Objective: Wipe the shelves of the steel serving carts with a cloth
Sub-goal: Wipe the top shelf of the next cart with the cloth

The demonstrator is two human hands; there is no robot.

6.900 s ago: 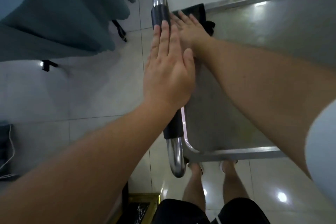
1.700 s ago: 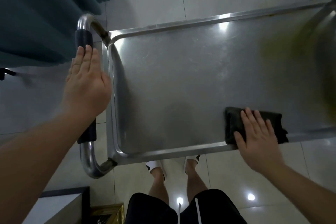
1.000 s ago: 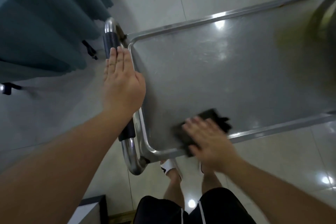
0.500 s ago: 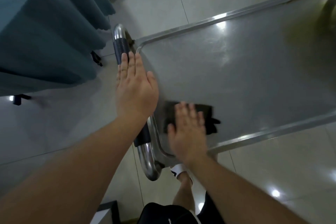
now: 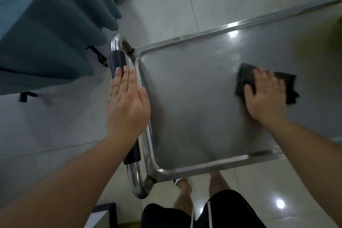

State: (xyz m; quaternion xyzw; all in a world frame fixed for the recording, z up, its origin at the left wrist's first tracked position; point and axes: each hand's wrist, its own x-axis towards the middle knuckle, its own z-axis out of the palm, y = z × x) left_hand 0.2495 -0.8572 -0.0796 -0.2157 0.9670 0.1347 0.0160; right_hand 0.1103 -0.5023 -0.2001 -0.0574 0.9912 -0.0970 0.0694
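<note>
The steel cart's top shelf [image 5: 194, 102] fills the middle and right of the head view, with a raised rim all round. A folded dark cloth [image 5: 246, 77] lies on the shelf toward its right side. My right hand [image 5: 264, 94] presses flat on the cloth with straight fingers, covering its middle. My left hand [image 5: 127, 103] rests flat, fingers straight, on the cart's push handle [image 5: 117, 59], a steel tube with a black grip at the shelf's left end.
A table draped in teal cloth [image 5: 46, 29] stands close at the upper left, its folds hanging near the handle. Glossy grey floor tiles [image 5: 55, 126] surround the cart. My legs and shoes [image 5: 182, 185] stand just below the shelf's near rim. A pale box corner [image 5: 100, 216] sits bottom left.
My right hand has slid the cloth from the shelf's near-left corner out to the right and farther across the shelf. My left hand stays flat on the handle.
</note>
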